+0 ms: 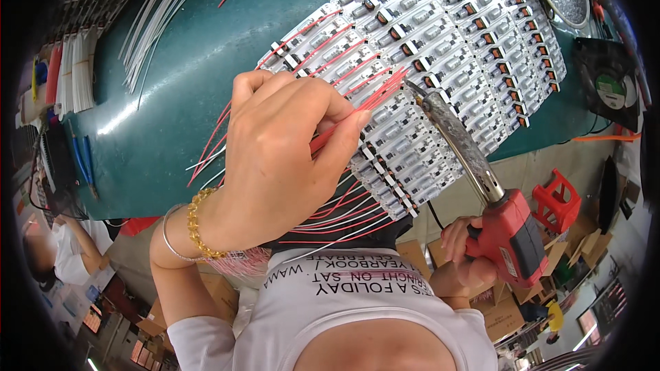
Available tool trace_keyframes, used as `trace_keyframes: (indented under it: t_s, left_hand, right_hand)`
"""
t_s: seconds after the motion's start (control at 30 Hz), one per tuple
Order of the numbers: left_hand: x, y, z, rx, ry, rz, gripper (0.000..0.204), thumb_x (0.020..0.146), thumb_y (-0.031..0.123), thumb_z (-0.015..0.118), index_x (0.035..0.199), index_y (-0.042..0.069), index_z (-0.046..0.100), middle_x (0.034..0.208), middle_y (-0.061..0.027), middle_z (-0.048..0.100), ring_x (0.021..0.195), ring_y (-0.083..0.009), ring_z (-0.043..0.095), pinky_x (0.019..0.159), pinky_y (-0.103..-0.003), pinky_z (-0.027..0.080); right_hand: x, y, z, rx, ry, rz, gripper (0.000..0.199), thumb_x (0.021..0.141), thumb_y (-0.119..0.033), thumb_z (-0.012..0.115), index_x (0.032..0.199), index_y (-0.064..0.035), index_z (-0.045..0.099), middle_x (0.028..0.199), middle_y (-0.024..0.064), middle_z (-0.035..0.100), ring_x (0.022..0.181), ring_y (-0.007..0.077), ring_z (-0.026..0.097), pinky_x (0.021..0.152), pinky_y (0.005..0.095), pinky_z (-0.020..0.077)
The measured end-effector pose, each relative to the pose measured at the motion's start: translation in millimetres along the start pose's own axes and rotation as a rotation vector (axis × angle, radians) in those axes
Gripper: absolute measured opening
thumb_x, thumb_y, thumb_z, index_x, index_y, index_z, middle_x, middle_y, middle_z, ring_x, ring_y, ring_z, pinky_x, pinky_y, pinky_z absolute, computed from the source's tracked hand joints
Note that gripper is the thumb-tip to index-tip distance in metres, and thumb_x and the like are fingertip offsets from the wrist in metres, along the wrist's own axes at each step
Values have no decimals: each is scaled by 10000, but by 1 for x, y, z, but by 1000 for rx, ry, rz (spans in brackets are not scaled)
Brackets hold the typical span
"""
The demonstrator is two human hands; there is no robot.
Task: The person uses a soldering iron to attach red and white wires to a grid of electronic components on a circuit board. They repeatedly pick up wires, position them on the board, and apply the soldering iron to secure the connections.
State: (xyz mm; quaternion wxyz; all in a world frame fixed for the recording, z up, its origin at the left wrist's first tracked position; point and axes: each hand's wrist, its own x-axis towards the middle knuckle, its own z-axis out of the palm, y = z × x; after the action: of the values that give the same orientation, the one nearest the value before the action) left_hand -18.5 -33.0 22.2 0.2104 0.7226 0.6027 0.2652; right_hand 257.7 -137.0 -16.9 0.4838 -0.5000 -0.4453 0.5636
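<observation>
Red wires (357, 106), thin, light, floppy: pinched near bare ends in left hand (282, 158). Right hand (471, 251) closed round iron (474, 178) by insulated handle, hot tip over boards (440, 48).

A bundle of thin red wires (364, 106), pinched together and fanned toward their free ends, slants across a panel of small white circuit boards (440, 48) laid in tight rows on a green bench. A soldering iron (481, 192) with a red handle and scorched grey barrel angles up from the lower right, its tip just beside the wire ends over the boards.
</observation>
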Motion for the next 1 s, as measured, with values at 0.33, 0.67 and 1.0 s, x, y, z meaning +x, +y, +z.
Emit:
trace_keyframes:
  t_s: [0.33,0.67,1.0]
  left_hand:
    - [-1,0,2,-10,21,16,112,769,37,752,750,61,644,652,-21,596,619,-168,526,768,-312,406]
    - [-1,-1,2,42,116,82,110,763,31,754,750,61,649,663,-17,600,603,-171,524,772,-339,410]
    - [-6,5,7,-26,43,90,120,744,16,760,731,67,653,655,-1,594,587,-155,508,777,-322,375]
  right_hand:
    - [0,3,0,-4,3,-36,833,806,-686,601,1234,14,460,495,-24,457,415,121,471,464,279,403]
    - [5,-6,6,-22,-41,-34,899,792,-708,593,1268,37,432,485,-18,450,392,128,455,445,276,396]
    - [-3,-7,-2,-15,-42,-28,879,779,-713,599,1218,36,460,488,-18,455,392,121,454,446,272,402]
